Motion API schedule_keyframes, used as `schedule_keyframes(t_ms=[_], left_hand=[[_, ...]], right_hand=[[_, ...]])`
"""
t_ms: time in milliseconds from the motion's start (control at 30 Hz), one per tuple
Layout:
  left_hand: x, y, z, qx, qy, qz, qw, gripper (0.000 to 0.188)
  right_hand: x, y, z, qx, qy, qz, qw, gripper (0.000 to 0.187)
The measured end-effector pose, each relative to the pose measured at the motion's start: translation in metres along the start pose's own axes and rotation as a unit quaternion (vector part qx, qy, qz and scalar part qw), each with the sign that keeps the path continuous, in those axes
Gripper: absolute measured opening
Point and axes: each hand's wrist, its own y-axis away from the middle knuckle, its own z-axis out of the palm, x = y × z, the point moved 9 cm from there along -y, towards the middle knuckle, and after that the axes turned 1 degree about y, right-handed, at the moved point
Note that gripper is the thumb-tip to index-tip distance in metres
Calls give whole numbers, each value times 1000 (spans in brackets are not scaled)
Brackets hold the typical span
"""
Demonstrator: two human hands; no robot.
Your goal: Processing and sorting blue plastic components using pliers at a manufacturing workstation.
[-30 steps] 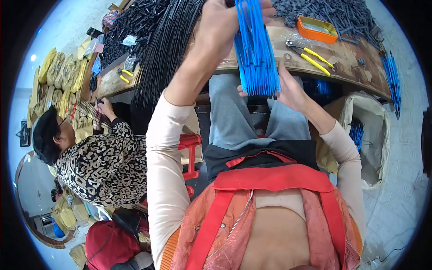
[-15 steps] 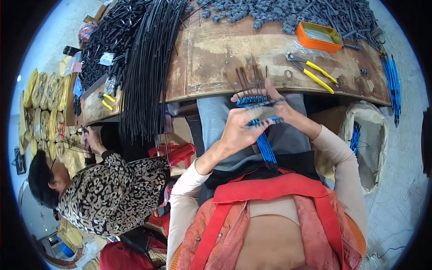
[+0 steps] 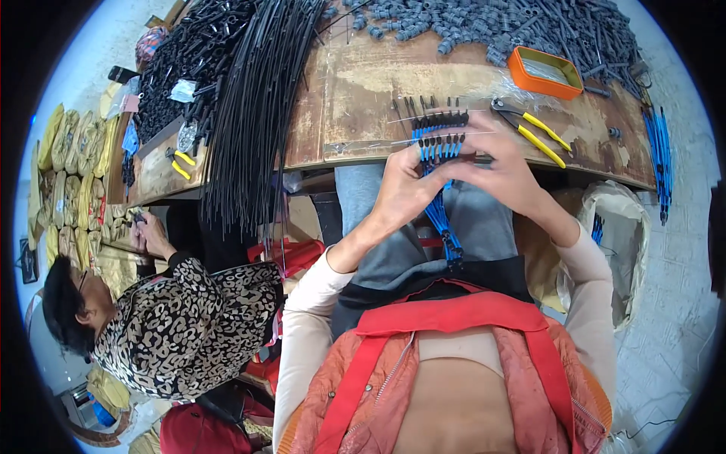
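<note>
A bundle of slim blue rods with black tips (image 3: 437,200) is held above my lap, its tips fanned into two rows. Thin straight wires (image 3: 406,142) run crosswise along these rows and stick out at the sides. My left hand (image 3: 404,185) is closed round the left side of the bundle, thumb across the rods. On the other side, my right hand (image 3: 505,163) curls its fingers and thumb against the rods near the wires' right ends; its fingertips are slightly blurred. Behind the bundle, several dark tips point toward the wooden table (image 3: 363,91).
Yellow-handled pliers (image 3: 541,136) and an orange tin (image 3: 544,72) lie ahead on the right, below heaped grey plastic fittings (image 3: 454,26). Long black rods (image 3: 253,129) overhang the table at left. A co-worker (image 3: 174,325) sits left; a lined bin (image 3: 624,250) stands right.
The bundle has turned and risen a little, so the rows of black tips and the wires now show. My right hand has shifted from behind the bundle to its right side.
</note>
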Motion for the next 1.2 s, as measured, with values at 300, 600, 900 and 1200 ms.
schedule_keyframes(t_ms=[300,600,900,1200], left_hand=[[-22,28,-22,120,205,12,971,38],[30,19,-43,93,-450,147,876,64],[18,-13,-13,-110,-469,244,842,62],[4,-13,-2,-165,-578,214,770,60]], right_hand=[[-10,-40,24,-99,-118,104,983,22],[8,-46,38,-114,-63,134,982,25],[-11,-1,43,-64,10,-104,993,21],[-11,31,4,5,-112,-158,981,53]])
